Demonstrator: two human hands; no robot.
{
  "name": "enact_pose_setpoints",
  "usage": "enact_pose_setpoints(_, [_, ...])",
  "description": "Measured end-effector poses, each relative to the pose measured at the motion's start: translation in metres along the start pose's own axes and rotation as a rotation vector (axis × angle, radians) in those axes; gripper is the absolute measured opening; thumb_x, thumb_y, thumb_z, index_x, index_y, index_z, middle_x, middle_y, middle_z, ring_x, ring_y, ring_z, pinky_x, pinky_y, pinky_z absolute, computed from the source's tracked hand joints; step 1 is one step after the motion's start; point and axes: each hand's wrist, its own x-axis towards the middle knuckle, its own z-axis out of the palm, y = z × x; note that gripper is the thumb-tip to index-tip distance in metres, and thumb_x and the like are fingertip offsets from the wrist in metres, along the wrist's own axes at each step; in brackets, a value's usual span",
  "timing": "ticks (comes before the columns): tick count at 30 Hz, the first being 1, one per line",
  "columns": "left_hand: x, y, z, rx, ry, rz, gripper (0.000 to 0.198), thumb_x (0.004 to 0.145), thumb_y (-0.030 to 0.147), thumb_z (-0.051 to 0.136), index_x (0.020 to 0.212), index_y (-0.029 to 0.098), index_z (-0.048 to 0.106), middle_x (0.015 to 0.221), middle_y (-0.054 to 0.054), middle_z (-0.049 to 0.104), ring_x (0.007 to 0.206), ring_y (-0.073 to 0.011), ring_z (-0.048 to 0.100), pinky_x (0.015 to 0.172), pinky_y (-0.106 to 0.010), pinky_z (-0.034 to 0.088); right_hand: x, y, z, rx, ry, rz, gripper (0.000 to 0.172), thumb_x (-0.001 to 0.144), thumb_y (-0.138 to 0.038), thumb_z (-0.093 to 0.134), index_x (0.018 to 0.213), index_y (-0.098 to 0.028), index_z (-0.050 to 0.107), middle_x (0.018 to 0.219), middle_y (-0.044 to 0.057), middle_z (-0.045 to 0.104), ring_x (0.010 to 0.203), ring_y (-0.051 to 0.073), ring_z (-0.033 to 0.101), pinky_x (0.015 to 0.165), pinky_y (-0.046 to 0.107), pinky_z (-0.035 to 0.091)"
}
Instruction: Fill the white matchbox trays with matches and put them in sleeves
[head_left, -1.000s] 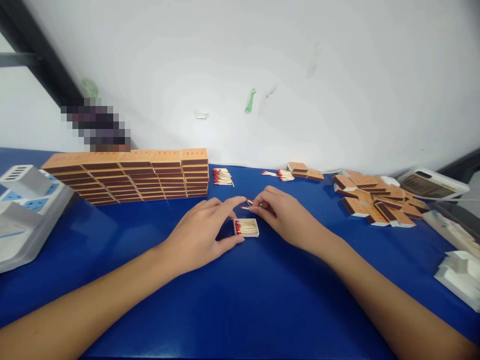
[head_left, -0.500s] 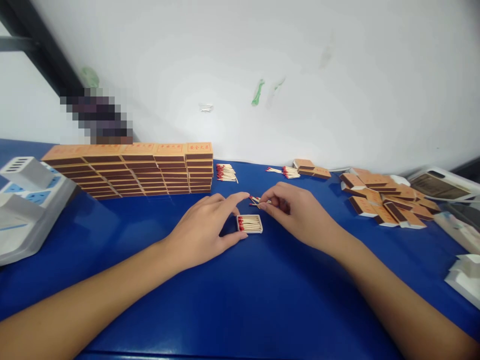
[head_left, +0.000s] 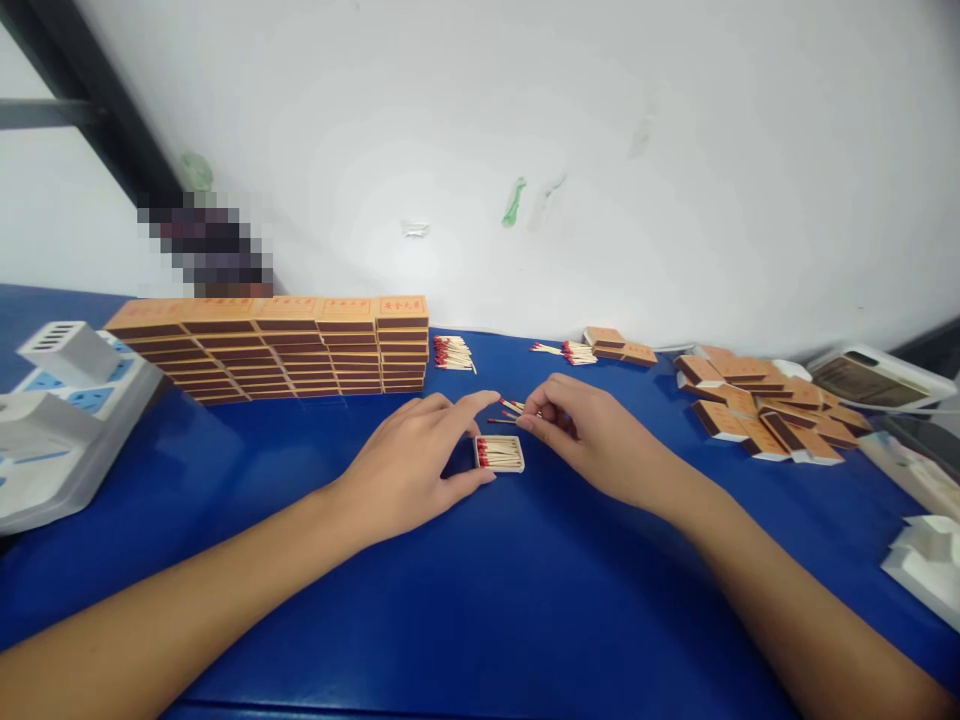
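A small white matchbox tray (head_left: 499, 468) filled with red-headed matches lies on the blue table. My left hand (head_left: 409, 465) rests at its left end, thumb on the near edge and a bent finger at the far corner, index finger stretched out above. Just behind and right of the tray, my right hand (head_left: 574, 425) pinches a match (head_left: 504, 421) between thumb and forefinger, its head pointing left. A few loose matches (head_left: 513, 405) lie by those fingertips, partly hidden by the hand.
Stacked matchboxes (head_left: 300, 350) form a wall at the back left, beside a match pile (head_left: 453, 353). Another match pile (head_left: 579, 352) lies further right. Scattered matchboxes (head_left: 772, 400) cover the right side. A white power strip (head_left: 82, 420) stands at the left.
The view has shifted slightly. My right hand's pinched match now lies more level, with its head further left. My left hand stays at the tray.
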Motion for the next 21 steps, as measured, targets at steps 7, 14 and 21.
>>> enact_pose_setpoints(7, [0.0,-0.003,0.001,0.018,0.003,-0.002,0.075,0.093,0.034,0.082,0.155,0.025,0.04,0.116,-0.004,0.075,0.109,-0.0264,0.069,0.098,-0.046,0.056,-0.008,-0.023,0.004,0.037,-0.157,-0.106,0.011,0.105,-0.023,0.061,0.095,-0.022,0.067,0.092,0.002,0.062,0.079,0.016,0.058,0.07,0.029,0.044])
enact_pose_setpoints(14, [0.001,0.0,-0.001,-0.014,-0.015,-0.004,0.074,0.093,0.03,0.082,0.154,0.028,0.04,0.116,-0.001,0.076,0.109,-0.0256,0.069,0.099,-0.045,0.056,0.002,0.0,0.009,-0.065,0.028,-0.028,0.007,0.104,-0.026,0.063,0.103,-0.022,0.069,0.09,0.002,0.06,0.076,0.017,0.056,0.069,0.031,0.042])
enact_pose_setpoints(21, [0.001,0.0,-0.001,-0.006,-0.013,-0.015,0.073,0.093,0.031,0.081,0.154,0.028,0.041,0.116,-0.001,0.077,0.111,-0.0257,0.069,0.101,-0.046,0.056,0.004,0.008,0.014,-0.085,0.01,-0.046,0.015,0.108,-0.025,0.055,0.095,-0.021,0.061,0.096,0.005,0.063,0.081,0.019,0.058,0.07,0.032,0.042])
